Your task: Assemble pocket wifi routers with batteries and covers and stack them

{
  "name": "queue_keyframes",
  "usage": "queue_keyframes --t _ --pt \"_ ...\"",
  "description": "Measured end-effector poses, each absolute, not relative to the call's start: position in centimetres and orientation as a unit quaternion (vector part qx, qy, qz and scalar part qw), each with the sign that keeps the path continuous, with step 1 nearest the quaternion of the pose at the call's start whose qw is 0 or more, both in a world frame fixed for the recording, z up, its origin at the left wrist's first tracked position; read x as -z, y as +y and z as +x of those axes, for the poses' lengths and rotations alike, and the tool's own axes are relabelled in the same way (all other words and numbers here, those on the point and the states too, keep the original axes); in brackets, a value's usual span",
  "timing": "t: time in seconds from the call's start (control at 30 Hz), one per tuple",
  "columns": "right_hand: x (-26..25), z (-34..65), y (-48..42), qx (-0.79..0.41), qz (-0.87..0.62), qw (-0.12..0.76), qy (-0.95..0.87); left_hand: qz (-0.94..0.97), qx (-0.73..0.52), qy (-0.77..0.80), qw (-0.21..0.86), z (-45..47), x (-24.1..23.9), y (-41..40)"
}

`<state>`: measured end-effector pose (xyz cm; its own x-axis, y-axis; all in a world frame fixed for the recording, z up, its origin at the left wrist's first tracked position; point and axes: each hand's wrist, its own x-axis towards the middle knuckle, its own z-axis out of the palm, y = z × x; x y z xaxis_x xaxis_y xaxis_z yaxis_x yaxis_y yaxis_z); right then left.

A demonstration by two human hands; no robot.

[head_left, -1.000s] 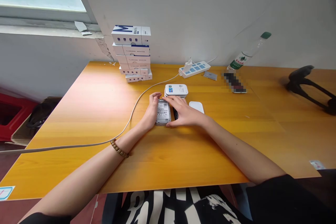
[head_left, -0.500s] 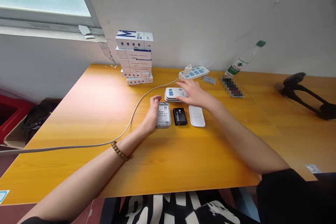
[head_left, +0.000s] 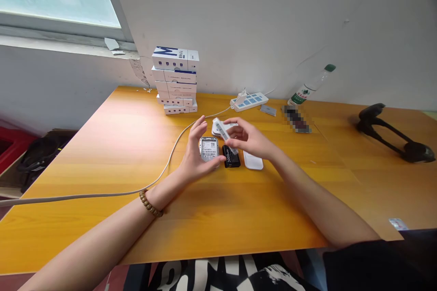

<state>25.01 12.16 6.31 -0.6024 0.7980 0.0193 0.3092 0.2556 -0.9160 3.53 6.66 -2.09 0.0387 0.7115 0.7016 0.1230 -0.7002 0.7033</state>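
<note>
In my right hand (head_left: 249, 137) is a white pocket Wi-Fi router (head_left: 221, 130), tilted on edge and gripped between thumb and fingers above the table. My left hand (head_left: 197, 157) holds nothing; its thumb and fingers are spread around an opened router (head_left: 209, 148) whose printed label faces up. A black 3000 mAh battery (head_left: 231, 158) lies to the right of that router, partly covered by the raised one. Beyond it, a white back cover (head_left: 253, 161) rests flat. More white routers (head_left: 215, 131) lie behind, mostly hidden by my right hand and the raised one.
White boxes (head_left: 175, 77) are stacked against the wall. A white cable (head_left: 167, 163) crosses the table from the left to a power strip (head_left: 251, 101). At the right are a grey card (head_left: 268, 110), a blurred phone (head_left: 296, 119), a bottle (head_left: 309, 88) and a black stand (head_left: 392, 134).
My right hand has lifted a white router off the stack and brought it nearer and tilted. My left hand has let go of the opened router's side and spread its fingers.
</note>
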Motion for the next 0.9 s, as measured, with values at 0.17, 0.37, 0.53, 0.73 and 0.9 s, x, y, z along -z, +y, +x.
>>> queue_keyframes --t 0.17,0.37,0.53,0.73,0.9 --pt "-5.3 23.3 8.5 -0.562 -0.383 0.266 -0.683 0.688 -0.602 0.296 0.276 3.9 1.8 5.8" --pt "-5.9 24.7 7.8 -0.512 -0.284 0.255 -0.769 0.637 -0.612 0.312 0.35 3.5 2.4 5.8" --pt "-5.8 25.1 6.9 -0.451 -0.305 0.293 -0.786 0.654 -0.6 0.305 0.346 3.8 2.5 5.6" --pt "-5.6 25.0 6.5 -0.409 -0.285 0.311 -0.81 0.685 -0.582 0.312 0.307 3.8 2.0 5.5" --pt "-4.6 24.6 5.8 -0.373 -0.305 0.332 -0.811 0.719 -0.557 0.312 0.274 2.9 1.6 6.1"
